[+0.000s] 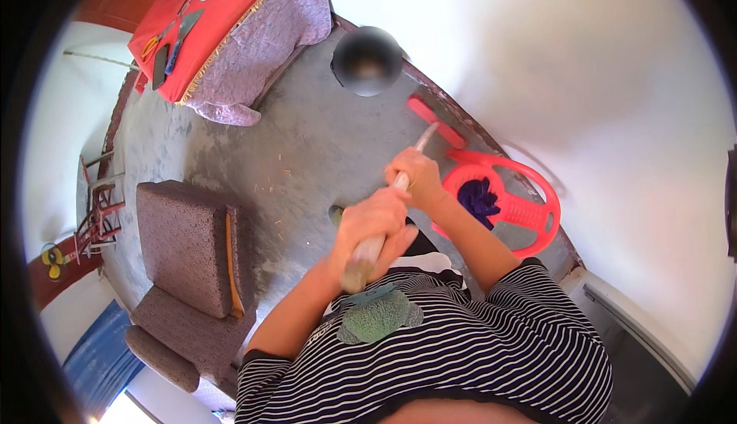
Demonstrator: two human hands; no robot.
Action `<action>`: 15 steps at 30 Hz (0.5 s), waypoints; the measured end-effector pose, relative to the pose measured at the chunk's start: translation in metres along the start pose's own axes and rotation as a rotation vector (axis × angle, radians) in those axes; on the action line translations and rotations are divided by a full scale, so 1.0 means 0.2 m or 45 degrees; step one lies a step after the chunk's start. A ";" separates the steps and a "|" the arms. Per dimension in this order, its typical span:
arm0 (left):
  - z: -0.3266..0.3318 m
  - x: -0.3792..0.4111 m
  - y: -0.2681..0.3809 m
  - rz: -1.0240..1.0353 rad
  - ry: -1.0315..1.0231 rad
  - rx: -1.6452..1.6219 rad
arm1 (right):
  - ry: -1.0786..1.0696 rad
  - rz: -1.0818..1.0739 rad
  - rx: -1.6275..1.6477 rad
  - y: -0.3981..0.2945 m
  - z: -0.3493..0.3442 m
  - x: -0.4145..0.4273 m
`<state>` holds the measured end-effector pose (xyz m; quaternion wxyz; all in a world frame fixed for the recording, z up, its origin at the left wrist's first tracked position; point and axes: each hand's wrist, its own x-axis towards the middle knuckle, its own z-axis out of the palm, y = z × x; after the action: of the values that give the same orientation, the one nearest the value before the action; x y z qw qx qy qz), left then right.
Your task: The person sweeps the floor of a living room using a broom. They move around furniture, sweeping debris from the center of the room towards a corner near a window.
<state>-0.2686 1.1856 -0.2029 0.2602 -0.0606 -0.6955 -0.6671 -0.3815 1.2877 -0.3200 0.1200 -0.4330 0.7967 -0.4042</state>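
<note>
A pale wooden stick (367, 260) slants across the middle of the view, its thicker end near the person's striped shirt. My left hand (371, 222) is closed around its lower part. Higher up, my right hand (417, 175) grips the same stick, and a thin pale end shows beyond the fingers. Both hands look slightly blurred. Just below the thick end, a green textured patch (377, 315) lies against the shirt front; whether it is a print or a separate thing, I cannot tell.
A red plastic chair (547, 185) holding dark purple cloth (479, 200) stands by the wall at right. Brown upholstered seating (184, 245) is at left. Scissors (151, 46), a knife-like blade (187, 25) and a phone-like dark object (160, 67) lie on the red-covered table (213, 26).
</note>
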 end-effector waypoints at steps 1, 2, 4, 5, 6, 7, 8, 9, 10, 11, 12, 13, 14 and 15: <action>0.00 -0.01 -0.08 -0.072 0.006 -0.030 | -0.010 0.009 -0.051 0.08 0.03 0.01; -0.02 -0.03 -0.15 -0.144 0.016 -0.056 | -0.047 0.005 -0.073 0.12 0.08 0.03; 0.02 -0.02 -0.17 -0.283 0.217 -0.098 | -0.085 0.033 -0.151 0.20 0.09 0.07; -0.01 -0.03 -0.15 -0.337 0.196 -0.022 | -0.093 -0.010 -0.136 0.20 0.13 0.08; -0.05 -0.04 -0.14 -0.404 0.172 0.039 | -0.109 -0.035 -0.126 0.19 0.19 0.09; -0.08 -0.04 -0.12 -0.466 0.150 0.104 | -0.124 -0.067 -0.116 0.16 0.22 0.11; -0.07 -0.03 -0.09 -0.413 0.124 0.083 | -0.153 -0.081 -0.047 0.15 0.21 0.10; -0.03 -0.01 -0.03 -0.362 0.143 0.134 | -0.186 -0.107 0.034 0.10 0.20 0.11; 0.01 0.02 0.04 -0.309 0.161 0.192 | -0.216 -0.139 0.119 0.05 0.18 0.11; 0.05 0.05 0.09 -0.255 0.178 0.249 | -0.227 -0.124 0.141 0.01 0.15 0.10; 0.08 0.08 0.11 -0.150 0.109 0.268 | -0.230 -0.111 0.153 -0.01 0.10 0.08; 0.11 0.10 0.13 -0.049 0.047 0.290 | -0.241 -0.103 0.168 -0.04 0.05 0.08; 0.12 0.13 0.17 -0.073 -0.003 0.263 | -0.185 -0.086 0.172 -0.07 0.01 0.07; 0.12 0.15 0.19 -0.056 -0.010 0.213 | -0.130 -0.066 0.175 -0.10 -0.03 0.06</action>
<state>-0.2852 1.2042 -0.1552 0.2469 -0.0258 -0.7509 -0.6119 -0.3801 1.2752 -0.2999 0.1793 -0.4642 0.7484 -0.4385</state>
